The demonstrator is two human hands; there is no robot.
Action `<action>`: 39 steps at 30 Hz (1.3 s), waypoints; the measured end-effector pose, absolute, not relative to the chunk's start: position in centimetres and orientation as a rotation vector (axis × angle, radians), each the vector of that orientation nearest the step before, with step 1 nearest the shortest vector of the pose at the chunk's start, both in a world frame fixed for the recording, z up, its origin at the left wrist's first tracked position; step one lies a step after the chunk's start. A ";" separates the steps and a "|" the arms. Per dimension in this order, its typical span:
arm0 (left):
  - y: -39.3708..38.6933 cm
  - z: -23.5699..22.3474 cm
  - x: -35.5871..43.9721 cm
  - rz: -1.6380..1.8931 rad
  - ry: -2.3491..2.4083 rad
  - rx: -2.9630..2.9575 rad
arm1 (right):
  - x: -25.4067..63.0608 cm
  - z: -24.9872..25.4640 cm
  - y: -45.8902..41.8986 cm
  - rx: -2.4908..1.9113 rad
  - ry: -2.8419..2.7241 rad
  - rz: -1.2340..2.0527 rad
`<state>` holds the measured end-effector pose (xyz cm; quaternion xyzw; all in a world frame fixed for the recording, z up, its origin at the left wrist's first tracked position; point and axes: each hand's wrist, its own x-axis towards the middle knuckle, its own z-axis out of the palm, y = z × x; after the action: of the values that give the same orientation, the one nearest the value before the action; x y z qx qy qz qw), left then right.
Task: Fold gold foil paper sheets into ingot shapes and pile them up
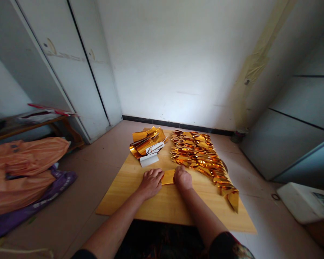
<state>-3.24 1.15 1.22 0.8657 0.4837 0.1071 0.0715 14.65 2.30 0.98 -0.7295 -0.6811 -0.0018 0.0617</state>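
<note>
A sheet of shiny gold foil paper (pixel 168 177) lies low over the wooden board, stretched between my two hands. My left hand (pixel 151 182) grips its left end with the fingers curled. At the right end, my right hand (pixel 183 178) is closed on the paper's edge. Beyond my left hand sits a loose heap of gold foil sheets (pixel 143 145), with white-backed pieces (pixel 149 160) at its near side. Rows of folded gold foil pieces (pixel 196 147) cover the board's far right and trail down its right side.
The wooden board (pixel 118 198) stands low above a tiled floor. Orange and purple bags (pixel 29 172) lie at left beside a wooden bench (pixel 67 131). Grey cabinets (pixel 81 61) rise at the back left. A white box (pixel 304 201) rests on the right.
</note>
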 end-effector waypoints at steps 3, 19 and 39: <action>1.3 1.5 -3.3 0.313 1.440 2.604 | 14.7 0.9 2.3 -2.201 -2.067 0.000; 0.9 1.3 -1.1 0.456 1.766 2.460 | 15.0 1.0 1.6 -2.115 -2.018 -0.044; 2.6 0.7 -1.6 0.232 1.623 2.563 | 17.7 1.5 -1.9 -1.795 -2.033 0.086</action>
<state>-1.62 2.58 0.70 0.8413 0.5329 0.0762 0.0495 17.66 -1.90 1.48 -0.6463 -0.7323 0.0309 0.2124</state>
